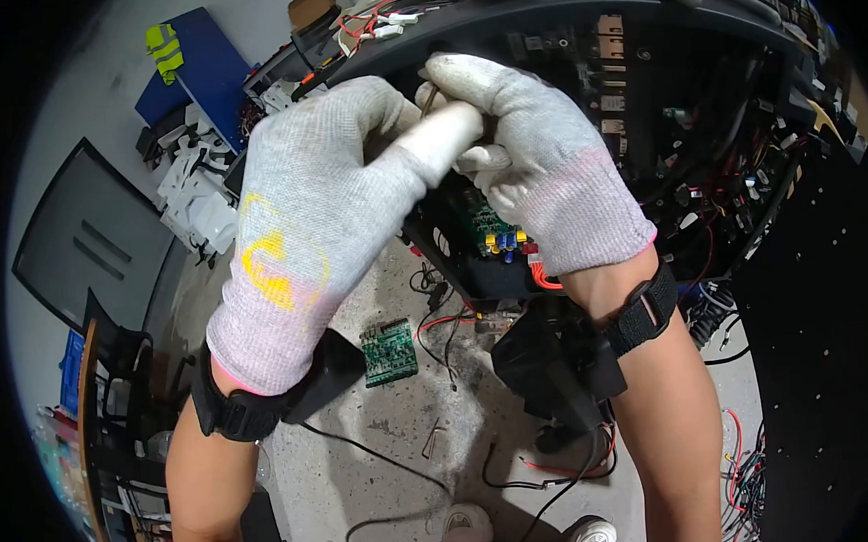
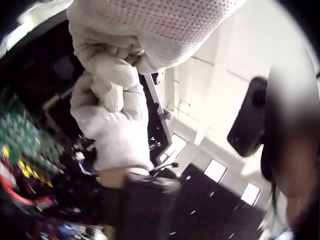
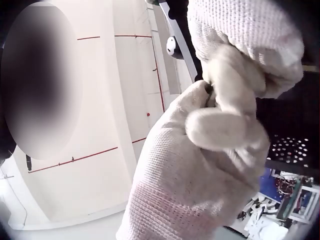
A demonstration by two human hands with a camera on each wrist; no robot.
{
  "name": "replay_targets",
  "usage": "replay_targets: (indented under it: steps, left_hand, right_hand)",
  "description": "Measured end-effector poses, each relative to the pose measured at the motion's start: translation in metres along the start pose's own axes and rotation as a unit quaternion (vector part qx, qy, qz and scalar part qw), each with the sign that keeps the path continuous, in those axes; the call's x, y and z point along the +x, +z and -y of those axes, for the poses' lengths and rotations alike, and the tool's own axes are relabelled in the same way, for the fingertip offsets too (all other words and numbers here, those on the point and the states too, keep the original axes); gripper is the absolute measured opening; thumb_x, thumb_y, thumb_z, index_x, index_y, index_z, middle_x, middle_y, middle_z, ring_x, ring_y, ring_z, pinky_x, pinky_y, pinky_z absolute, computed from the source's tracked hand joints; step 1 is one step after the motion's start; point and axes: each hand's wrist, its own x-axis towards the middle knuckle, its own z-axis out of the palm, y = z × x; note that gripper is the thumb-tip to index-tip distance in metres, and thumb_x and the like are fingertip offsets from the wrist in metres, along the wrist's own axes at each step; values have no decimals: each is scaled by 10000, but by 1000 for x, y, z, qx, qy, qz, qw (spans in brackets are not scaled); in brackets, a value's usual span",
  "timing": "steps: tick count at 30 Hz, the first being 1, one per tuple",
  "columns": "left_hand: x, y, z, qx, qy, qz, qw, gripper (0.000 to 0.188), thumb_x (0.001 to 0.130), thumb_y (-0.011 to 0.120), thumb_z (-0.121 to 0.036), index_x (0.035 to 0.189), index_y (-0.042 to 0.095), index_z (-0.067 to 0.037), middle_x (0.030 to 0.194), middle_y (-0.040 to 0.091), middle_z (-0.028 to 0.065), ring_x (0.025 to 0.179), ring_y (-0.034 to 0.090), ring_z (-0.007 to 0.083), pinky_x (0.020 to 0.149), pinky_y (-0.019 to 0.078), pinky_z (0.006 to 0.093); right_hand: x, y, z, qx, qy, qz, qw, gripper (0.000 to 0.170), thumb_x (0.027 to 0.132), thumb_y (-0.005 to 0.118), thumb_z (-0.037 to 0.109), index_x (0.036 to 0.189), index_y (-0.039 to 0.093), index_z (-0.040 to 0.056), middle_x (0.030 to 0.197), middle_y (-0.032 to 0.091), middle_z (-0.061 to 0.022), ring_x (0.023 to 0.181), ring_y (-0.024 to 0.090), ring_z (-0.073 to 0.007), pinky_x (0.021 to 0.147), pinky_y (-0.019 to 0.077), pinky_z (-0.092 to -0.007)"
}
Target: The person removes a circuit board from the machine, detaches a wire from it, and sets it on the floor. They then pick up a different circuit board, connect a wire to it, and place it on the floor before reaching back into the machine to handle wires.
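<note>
Both hands wear whitish knit gloves with pink cuffs and meet fingertip to fingertip over the near edge of a large black chassis (image 1: pixel 541 57). Between them shows a thin brownish metal rod (image 1: pixel 431 99), mostly hidden by the fingers. My left hand (image 1: pixel 340 169) pinches it from the left, thumb stretched across toward the other hand. My right hand (image 1: pixel 544 138), fingers curled, grips it from the right. In the right wrist view a dark tip (image 3: pixel 208 89) peeks out at the right fingertips. The left wrist view shows the gloves (image 2: pixel 117 80) pressed together.
Inside the chassis are a green circuit board with yellow and blue connectors (image 1: pixel 505 242) and bundled wires. Another green board (image 1: pixel 389 353) lies on the floor among loose cables (image 1: pixel 447 357) and a small bent metal piece (image 1: pixel 432 441). A black chair (image 1: pixel 112 349) stands at left.
</note>
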Motion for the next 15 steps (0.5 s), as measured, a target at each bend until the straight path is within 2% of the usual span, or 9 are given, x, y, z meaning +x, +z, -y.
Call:
replay_targets:
  steps: [1,3,5,7,9,10,11,13,15]
  left_hand:
    - [1,0,-1,0,0,-1,1000,341,833,538,-339,825,610,-6,619,569,12,525,506,49,470,367,172]
    - [2,0,-8,-207,-135,48,968,329,833,540,-330,839,611,-9,618,560,-3,501,474,38,451,349,168]
    - [-2,-1,-6,-274,-166,69,945,342,839,539,-332,871,599,3,624,554,-1,491,463,40,429,334,161]
    - [-3,5,3,-457,-177,107,865,374,851,528,-337,925,576,27,670,563,15,502,474,46,413,325,151]
    - [-10,7,5,-431,-177,116,877,395,864,515,-331,967,553,49,727,578,35,542,508,58,416,343,147]
    - [-12,10,6,-429,-178,108,879,386,864,517,-320,972,553,49,744,586,40,569,525,63,431,360,144]
    - [-15,13,8,-428,-180,99,880,377,865,520,-309,976,553,50,761,594,45,596,543,68,446,378,141]
    - [-23,19,11,-445,-159,108,875,273,871,520,-235,954,579,18,767,613,32,626,561,62,501,415,138]
    - [-29,25,8,-466,-196,117,855,239,872,515,-218,925,589,3,747,609,31,589,550,55,501,413,140]
  right_hand:
    - [0,-1,0,0,0,1,1000,133,802,600,175,749,598,53,620,543,-7,434,422,-60,376,310,-168]
    - [1,-2,-2,-6,20,-5,1000,131,804,595,170,737,592,57,590,516,9,432,393,-43,381,311,-170]
    - [1,0,-3,18,7,9,1000,135,808,588,166,727,586,58,575,500,14,430,385,-44,377,308,-174]
    - [-1,1,-4,43,-8,23,999,140,811,582,163,717,579,59,560,485,20,428,377,-44,372,305,-179]
    - [-6,0,-8,48,29,52,997,150,819,573,155,713,570,49,572,488,21,440,373,-44,378,315,-183]
    - [-8,-5,-9,10,2,77,997,142,823,571,155,793,597,19,635,537,1,483,408,-42,418,349,-181]
    - [-12,-7,-10,8,2,77,997,142,823,571,155,793,597,19,635,537,1,483,408,-42,418,349,-181]
    - [-22,-7,-13,-59,-46,8,997,172,815,587,154,891,613,2,708,578,-18,542,460,-40,464,371,-167]
    - [-27,-9,-17,-58,-52,-12,997,218,805,605,164,950,612,1,742,597,-36,584,503,-48,492,389,-167]
